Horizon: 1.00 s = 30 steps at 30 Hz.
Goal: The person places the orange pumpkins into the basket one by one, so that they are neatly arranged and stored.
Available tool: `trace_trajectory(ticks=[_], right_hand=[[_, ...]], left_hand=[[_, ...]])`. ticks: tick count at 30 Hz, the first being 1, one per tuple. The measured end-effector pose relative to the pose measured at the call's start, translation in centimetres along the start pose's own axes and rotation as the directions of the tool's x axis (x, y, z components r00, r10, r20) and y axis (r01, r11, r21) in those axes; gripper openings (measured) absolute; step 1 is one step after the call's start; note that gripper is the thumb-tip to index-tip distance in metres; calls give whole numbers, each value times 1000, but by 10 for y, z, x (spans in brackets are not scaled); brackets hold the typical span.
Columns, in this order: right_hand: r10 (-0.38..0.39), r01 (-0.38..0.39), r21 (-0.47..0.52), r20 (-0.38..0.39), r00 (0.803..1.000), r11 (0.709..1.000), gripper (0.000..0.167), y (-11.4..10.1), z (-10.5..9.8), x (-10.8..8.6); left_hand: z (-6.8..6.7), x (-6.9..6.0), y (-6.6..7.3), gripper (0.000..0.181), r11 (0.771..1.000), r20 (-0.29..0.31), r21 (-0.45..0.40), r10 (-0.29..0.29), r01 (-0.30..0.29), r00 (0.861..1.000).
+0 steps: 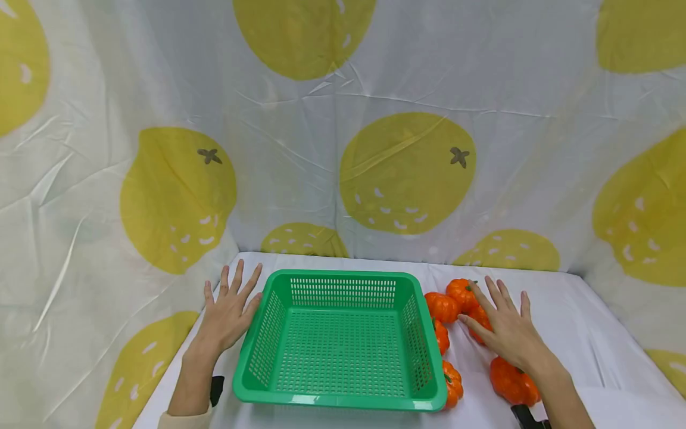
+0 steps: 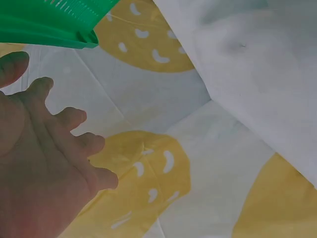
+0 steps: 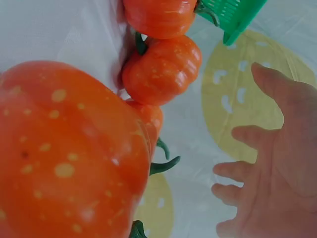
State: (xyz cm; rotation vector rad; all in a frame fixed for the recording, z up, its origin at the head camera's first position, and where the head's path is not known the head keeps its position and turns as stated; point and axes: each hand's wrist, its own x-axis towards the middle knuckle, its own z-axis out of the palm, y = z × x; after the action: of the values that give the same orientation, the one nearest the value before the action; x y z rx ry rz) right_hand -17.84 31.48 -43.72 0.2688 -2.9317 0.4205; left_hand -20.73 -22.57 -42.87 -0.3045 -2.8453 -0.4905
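Note:
A green plastic basket [image 1: 343, 351] with slotted walls stands on the white cloth, and nothing lies in it. Beside its left rim my left hand [image 1: 227, 313] is spread, fingers straight; whether the thumb touches the rim I cannot tell. My right hand [image 1: 506, 328] hovers with spread fingers over small orange pumpkins [image 1: 442, 308] right of the basket, holding none. In the right wrist view a speckled pumpkin [image 3: 64, 153] looms close, and a ribbed pumpkin [image 3: 163, 69] with a green stem lies beyond it. The left wrist view shows the palm [image 2: 44, 153] bare, below the basket's corner [image 2: 49, 22].
Two more spots hold pumpkins: one pumpkin [image 1: 452, 386] by the basket's front right corner, and others [image 1: 509, 381] beneath my right wrist. A lemon-printed cloth [image 1: 407, 173] hangs behind and at both sides. White cloth [image 1: 568, 333] covers the table.

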Motion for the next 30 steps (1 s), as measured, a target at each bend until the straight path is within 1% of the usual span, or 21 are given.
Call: trace_trajectory(ticks=[4,7,11,14,21,25,28,30], right_hand=[[11,-11,10,33,999,1000,87,-1,1,0],[6,-7,16,53,999,1000,88,-1,1,-1],[11,-12,14,78,997,1000,89,4,1,-6],[25,-25,5,82,996,1000,88,9,1,-12],[65,-64,-11,92,994,998,90,19,-3,-27],[67,-66,-14,86,994,998,91,25,-6,-34],[63,-62,-15,73,995,998,92,31,-9,-40],[61,-61,-10,68,996,998,91,35,-10,-44]], left_hand=[[1,-2,3,62,1000,10,-23,19,-18,1000],[2,-6,5,62,998,22,-56,26,-25,999],[6,-13,7,62,988,64,-151,38,-28,997],[8,-17,8,63,976,94,-217,47,-26,995],[14,-24,5,61,959,159,-285,35,12,987],[19,-27,1,62,935,192,-351,28,42,981],[22,-28,-2,62,901,214,-429,26,69,977],[24,-28,-4,62,869,229,-486,26,91,973]])
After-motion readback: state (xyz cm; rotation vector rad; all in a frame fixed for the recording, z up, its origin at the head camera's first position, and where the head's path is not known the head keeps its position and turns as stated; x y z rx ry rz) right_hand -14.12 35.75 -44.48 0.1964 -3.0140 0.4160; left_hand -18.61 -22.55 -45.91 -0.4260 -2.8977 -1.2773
